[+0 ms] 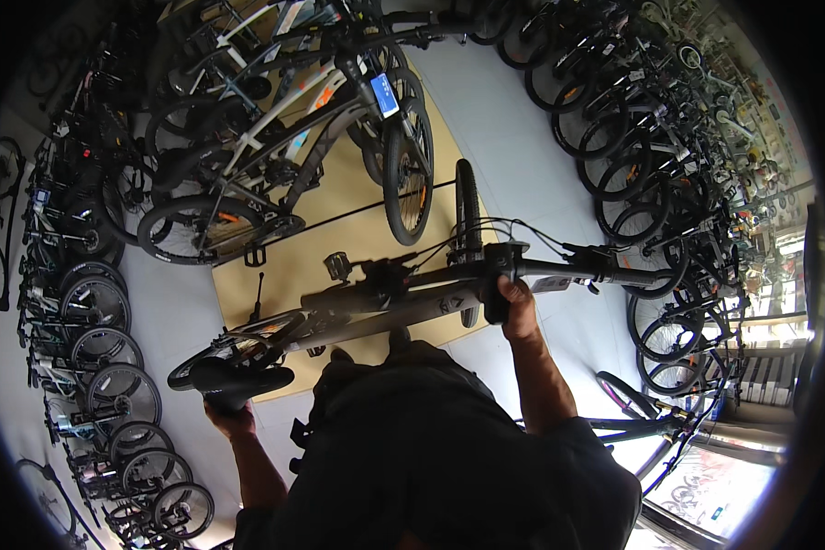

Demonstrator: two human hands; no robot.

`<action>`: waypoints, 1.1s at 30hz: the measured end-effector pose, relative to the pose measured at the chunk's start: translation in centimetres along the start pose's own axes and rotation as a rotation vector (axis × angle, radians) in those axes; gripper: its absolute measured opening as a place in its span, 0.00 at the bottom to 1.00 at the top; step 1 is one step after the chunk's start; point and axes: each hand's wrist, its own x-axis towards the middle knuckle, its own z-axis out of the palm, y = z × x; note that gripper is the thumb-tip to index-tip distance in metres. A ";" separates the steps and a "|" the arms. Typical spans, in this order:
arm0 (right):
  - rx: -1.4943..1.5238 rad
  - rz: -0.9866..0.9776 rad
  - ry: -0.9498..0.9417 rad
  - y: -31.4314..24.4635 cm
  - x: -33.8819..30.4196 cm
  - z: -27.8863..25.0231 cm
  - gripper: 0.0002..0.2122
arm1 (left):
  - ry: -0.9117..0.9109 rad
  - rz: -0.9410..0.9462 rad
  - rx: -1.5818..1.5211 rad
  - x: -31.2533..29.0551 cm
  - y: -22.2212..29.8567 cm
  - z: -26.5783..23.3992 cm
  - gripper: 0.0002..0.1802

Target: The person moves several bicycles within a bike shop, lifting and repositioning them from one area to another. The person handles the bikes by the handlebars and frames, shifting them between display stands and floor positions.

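A dark grey bicycle (pixel 390 314) stretches across in front of me, its black saddle (pixel 234 378) at the left and its handlebar (pixel 545 268) at the right. My left hand (pixel 231 418) is at the saddle's near side and grips it from below; the saddle hides most of its fingers. Closed around the black part at the middle of the handlebar is my right hand (pixel 520 312), thumb on top. Beyond it shows the front wheel (pixel 467 202). The rear wheel is partly covered by the saddle and frame. A pedal (pixel 337 266) sticks out past the frame.
Just ahead, another bicycle (pixel 325 119) with a blue-and-white tag (pixel 385 95) stands on a tan floor panel (pixel 280 298). Rows of bicycles line the left (pixel 124 394) and right (pixel 614 174). Behind my right arm is one more bicycle (pixel 651 426), near a bright window (pixel 715 481).
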 end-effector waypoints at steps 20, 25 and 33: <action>0.127 -0.080 0.333 -2.1 1.4 1.0 0.20 | -0.003 -0.076 0.121 -3.5 -0.1 -0.5 0.30; 0.136 -0.159 0.346 -1.5 2.6 1.8 0.22 | 0.037 -0.057 0.139 -1.5 0.3 0.5 0.31; 0.109 -0.133 0.299 -2.0 7.4 1.4 0.23 | 0.078 -0.125 0.263 -0.5 -0.5 3.7 0.41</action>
